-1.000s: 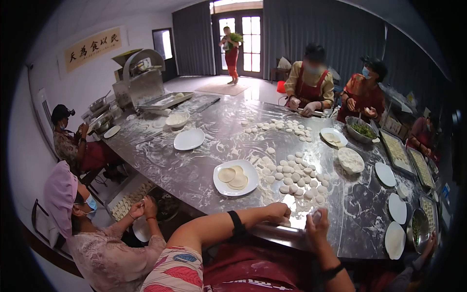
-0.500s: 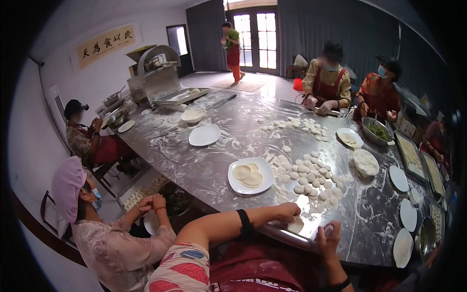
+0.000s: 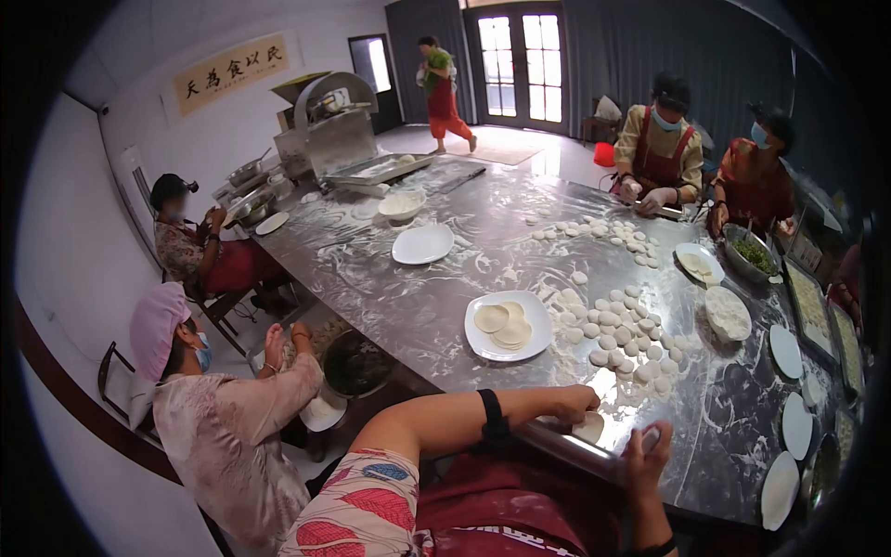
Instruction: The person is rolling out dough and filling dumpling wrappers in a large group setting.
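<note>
Below the group of dough pieces, my left hand (image 3: 577,403) pinches the edge of a round dough wrapper (image 3: 589,426), which lies at the near edge of the steel table. My right hand (image 3: 646,457) is curled around the end of what looks like a metal rolling pin (image 3: 594,454), lying along that edge just on my side of the wrapper; its grip is partly hidden. Flattened dough pieces (image 3: 616,325) are grouped beyond my hands. A square white plate (image 3: 474,342) to their left bears several rolled wrappers (image 3: 509,327).
At my left sits a person in a pink cap (image 3: 160,325) beside a dark basin (image 3: 357,364). Two co-workers stand across the floured table (image 3: 371,306). White plates (image 3: 796,425) and a flour bowl (image 3: 727,314) are at the right. A dough machine (image 3: 325,130) stands at the back.
My view has turned slightly left, so the table appears shifted right. The pink-capped person's hands have moved apart and up. The walking person has stepped on. My hands keep nearly the same place.
</note>
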The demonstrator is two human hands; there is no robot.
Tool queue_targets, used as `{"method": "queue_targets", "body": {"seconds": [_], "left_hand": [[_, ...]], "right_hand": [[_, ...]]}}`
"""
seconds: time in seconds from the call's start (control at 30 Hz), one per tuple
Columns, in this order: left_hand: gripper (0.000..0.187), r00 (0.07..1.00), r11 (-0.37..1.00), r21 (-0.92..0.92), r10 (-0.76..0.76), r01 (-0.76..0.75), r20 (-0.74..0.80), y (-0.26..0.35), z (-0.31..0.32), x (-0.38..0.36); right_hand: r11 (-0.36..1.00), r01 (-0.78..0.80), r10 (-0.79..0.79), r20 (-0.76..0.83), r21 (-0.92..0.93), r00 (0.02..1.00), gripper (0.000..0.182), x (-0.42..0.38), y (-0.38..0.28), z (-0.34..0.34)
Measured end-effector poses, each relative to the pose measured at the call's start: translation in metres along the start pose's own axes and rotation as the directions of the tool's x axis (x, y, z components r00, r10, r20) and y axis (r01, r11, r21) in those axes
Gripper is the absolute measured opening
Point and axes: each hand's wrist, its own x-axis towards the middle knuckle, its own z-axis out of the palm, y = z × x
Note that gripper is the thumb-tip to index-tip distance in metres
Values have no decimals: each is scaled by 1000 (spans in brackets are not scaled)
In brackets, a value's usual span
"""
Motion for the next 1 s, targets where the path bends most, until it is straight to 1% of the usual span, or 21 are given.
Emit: {"method": "queue_targets", "body": {"seconds": [0.1, 0.13, 0.2, 0.23, 0.27, 0.3, 0.37, 0.4, 0.5, 0.53, 0.57, 0.6, 0.63, 0.67, 0.7, 0.77, 0.83, 0.9, 0.93, 0.97, 1.0], "left_hand": [[22, 994, 993, 84, -75, 81, -79, 21, -6, -9], [25, 993, 986, 144, -74, 87, -89, 23, -8, -6], [24, 994, 991, 114, -65, 74, -83, 18, -2, 3], [24, 995, 993, 99, -57, 65, -82, 16, 0, 7], [25, 997, 996, 55, -67, 68, -25, 17, 1, 7], [25, 998, 993, 105, -53, 54, -15, 15, 2, 6], [26, 1000, 976, 214, -29, 28, 3, 9, 3, 8], [26, 999, 994, 107, -33, 38, -41, -3, 9, 11], [24, 994, 993, 43, -106, 105, 3, 10, 3, 0], [26, 991, 985, 106, -134, 136, -31, 8, 4, 8], [30, 980, 995, 98, 6, 14, -199, -24, 23, 23], [30, 995, 998, 22, -52, 54, -91, -18, 18, 28], [31, 994, 993, -44, -109, 110, 19, -12, 12, 33], [31, 997, 997, -31, -74, 74, 2, -3, 9, 28], [27, 988, 987, 39, -155, 154, 13, 20, 1, 13], [20, 999, 983, 183, 33, -33, 2, 12, -2, 11], [19, 999, 998, 18, -54, 54, -7, 12, -4, 5], [18, 992, 995, -11, -94, 95, 79, 22, -11, -5], [18, 995, 996, 9, -93, 93, 43, 22, -10, -5], [18, 996, 996, 30, -89, 89, 8, 21, -8, -1], [18, 996, 995, 50, -82, 84, -27, 20, -6, 4]], "right_hand": [[997, -70, 68, 42, 27, 997, 21, 43, -1, 16], [999, -33, 33, 49, -12, 998, 20, 49, 9, 19], [994, 47, -40, 72, -98, 997, 20, 58, 30, 24], [995, 54, -49, 62, -83, 997, 20, 52, 24, 20], [996, 63, -59, 52, -68, 997, 20, 39, 10, 12], [996, 69, -67, 43, -53, 997, 20, 25, -3, 5], [1000, -14, 14, 22, 10, 1000, 19, -3, -17, -4], [990, -92, 89, 37, 107, 995, 19, -9, -17, -5], [998, -25, 26, 8, -52, 1000, 20, 21, 14, 6], [959, 216, -221, -5, -183, 975, 20, 42, 0, 14], [830, 445, -494, -73, -336, 866, 19, 56, 27, 26], [938, 262, -273, -21, -227, 962, 20, 59, 23, 25], [959, 134, -139, -2, -249, 990, 19, 58, 29, 24], [970, 88, -92, -5, -227, 996, 20, 52, 18, 20], [990, -14, 15, 11, -137, 1000, 22, 41, -7, 13], [1000, 1, 0, 53, -24, 999, 25, 11, -25, -2], [1000, 20, -20, 46, 8, 999, 23, -9, -33, -9], [999, -3, 4, 35, -35, 999, 23, 5, -24, -5], [998, -20, 21, 22, -52, 1000, 22, 16, -18, 1], [993, 24, -23, 3, -114, 1000, 22, 34, -11, 9], [990, 1, -3, -13, -142, 1000, 23, 50, -1, 20]]}}
